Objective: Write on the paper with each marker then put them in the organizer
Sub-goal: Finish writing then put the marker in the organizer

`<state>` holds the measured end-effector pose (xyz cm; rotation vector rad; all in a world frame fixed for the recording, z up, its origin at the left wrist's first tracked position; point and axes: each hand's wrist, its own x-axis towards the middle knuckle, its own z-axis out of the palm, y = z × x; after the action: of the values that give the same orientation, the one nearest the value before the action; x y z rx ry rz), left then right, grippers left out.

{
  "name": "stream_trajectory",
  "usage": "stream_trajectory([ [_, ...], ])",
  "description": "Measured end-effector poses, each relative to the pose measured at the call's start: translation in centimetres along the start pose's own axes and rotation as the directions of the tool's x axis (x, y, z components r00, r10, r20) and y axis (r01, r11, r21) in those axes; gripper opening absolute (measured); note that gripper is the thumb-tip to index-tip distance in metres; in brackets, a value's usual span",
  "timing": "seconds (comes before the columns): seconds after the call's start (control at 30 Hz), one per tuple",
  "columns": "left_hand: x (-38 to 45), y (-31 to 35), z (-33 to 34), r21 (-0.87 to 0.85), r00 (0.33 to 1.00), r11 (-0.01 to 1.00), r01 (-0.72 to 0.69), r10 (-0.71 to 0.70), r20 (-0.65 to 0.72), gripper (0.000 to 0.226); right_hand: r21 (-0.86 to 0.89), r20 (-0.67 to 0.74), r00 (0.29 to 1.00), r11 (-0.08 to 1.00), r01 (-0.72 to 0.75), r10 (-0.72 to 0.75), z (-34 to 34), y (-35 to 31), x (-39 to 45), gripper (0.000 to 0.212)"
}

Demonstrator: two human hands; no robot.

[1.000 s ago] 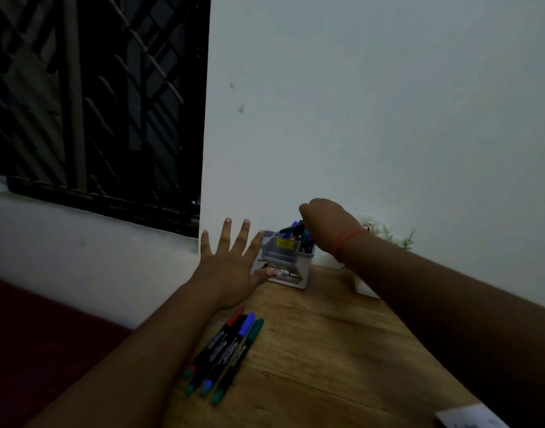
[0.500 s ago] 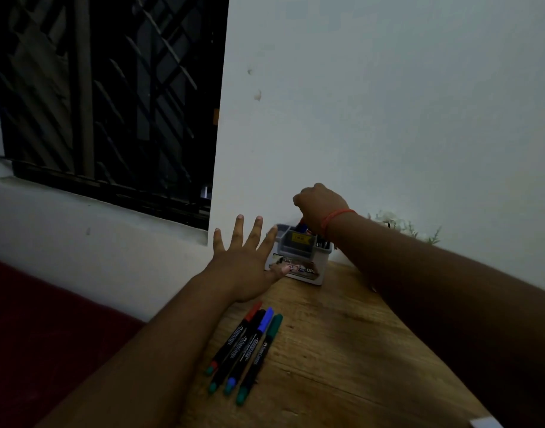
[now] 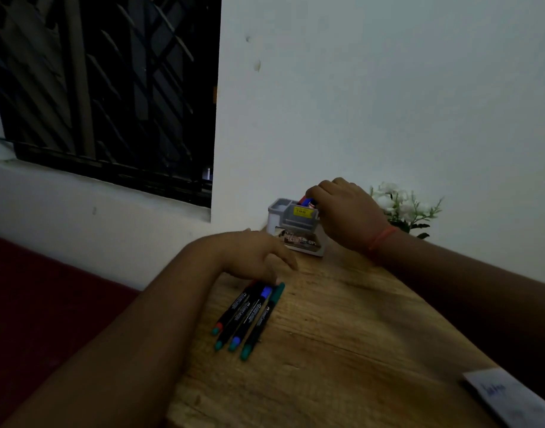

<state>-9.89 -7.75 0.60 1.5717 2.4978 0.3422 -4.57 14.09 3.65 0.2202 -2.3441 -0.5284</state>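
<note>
Your right hand (image 3: 346,213) sits over the top of the grey organizer (image 3: 297,225) at the far end of the wooden table (image 3: 326,335), about 12 o'clock from where you sit. Its fingers are curled down into the right compartment, around the blue and red ends of markers standing there (image 3: 308,200); whether they actually pinch one is hidden by your knuckles, so the hold cannot be told. A red thread band (image 3: 382,239) circles that wrist.

Your left hand (image 3: 258,256) hangs at about 11 o'clock, palm down, fingers loosely bent and grasping nothing. Its fingertips (image 3: 277,279) come down right at the capped ends of the loose markers; contact cannot be confirmed in the dim light.

Four markers lie side by side on the table just below that hand, touching one another, all slanted from 1 o'clock to 7 o'clock: a red-capped marker (image 3: 234,308) on the outside left, then a black-capped marker (image 3: 238,319), a blue-capped marker (image 3: 251,316), and a green-capped marker (image 3: 263,319) on the right.

The paper (image 3: 508,396), with faint blue writing, lies at the near right edge, around 4 o'clock, well apart from the markers. A small plant with white flowers (image 3: 400,205) stands just right of the organizer, behind your right wrist, against the white wall (image 3: 388,103). A dark barred window (image 3: 104,88) fills the upper left.
</note>
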Motion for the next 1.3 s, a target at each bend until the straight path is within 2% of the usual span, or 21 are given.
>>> stream_trajectory([
  [0.07, -0.1, 0.3, -0.2, -0.058, 0.998, 0.997, -0.054, 0.056, 0.039, 0.038, 0.011, -0.007, 1.0, 1.0, 0.002, -0.002, -0.5, 0.1, -1.1, 0.035],
  [0.2, -0.1, 0.6, -0.2, -0.078, 0.993, 0.993, -0.087, 0.093, 0.075, 0.036, 0.052, -0.002, 1.0, 0.998, -0.018, 0.018, -1.6, 0.6, -2.7, 0.026],
  [0.37, 0.4, 1.3, 0.3, -0.035, 0.99, 0.995, -0.097, 0.1, 0.099, 0.033, 0.1, 0.005, 1.0, 0.995, -0.025, 0.025, -2.7, 1.2, -4.4, 0.026],
  [0.57, 1.1, 1.8, 0.8, 0.05, 0.983, 0.984, -0.172, 0.168, 0.076, 0.027, 0.134, 0.051, 0.997, 0.989, -0.065, 0.059, -3.4, 1.9, -6.7, 0.03],
  [0.7, 1.5, 2.1, 1.1, 0.05, 0.989, 0.99, -0.135, 0.131, 0.067, 0.02, 0.155, 0.076, 0.995, 0.985, -0.068, 0.057, -4.0, 2.1, -8.9, 0.029],
  [0.8, 1.7, 2.5, 1.3, 0.038, 0.989, 0.988, -0.147, 0.148, -0.007, 0.021, 0.164, 0.126, 0.99, 0.982, -0.089, 0.068, -4.4, 2.3, -10.9, 0.028],
  [0.9, 1.7, 3.3, 1.4, -0.024, 0.963, 0.977, -0.213, 0.206, -0.177, 0.019, 0.186, 0.207, 0.976, 0.977, -0.108, 0.069, -5.1, 2.6, -13.0, 0.029],
  [0.97, 1.8, 4.0, 1.6, -0.077, 0.932, 0.963, -0.259, 0.229, -0.281, 0.017, 0.231, 0.3, 0.95, 0.959, -0.166, 0.093, -5.9, 2.7, -14.2, 0.038],
  [1.1, 2.6, 6.9, 2.5, -0.125, 0.889, 0.944, -0.306, 0.235, -0.394, 0.016, 0.448, 0.366, 0.925, 0.852, -0.272, 0.103, -7.7, 3.3, -16.6, 0.053],
  [1.23, 3.7, 12.0, 3.1, -0.083, 0.845, 0.916, -0.393, 0.324, -0.425, 0.028, 0.709, 0.329, 0.927, 0.601, -0.369, 0.181, -10.1, 3.6, -18.9, 0.042],
  [1.3, 4.9, 14.3, 3.5, -0.067, 0.834, 0.898, -0.435, 0.374, -0.407, 0.018, 0.797, 0.277, 0.918, 0.466, -0.385, 0.285, -11.5, 3.9, -20.2, 0.034],
])
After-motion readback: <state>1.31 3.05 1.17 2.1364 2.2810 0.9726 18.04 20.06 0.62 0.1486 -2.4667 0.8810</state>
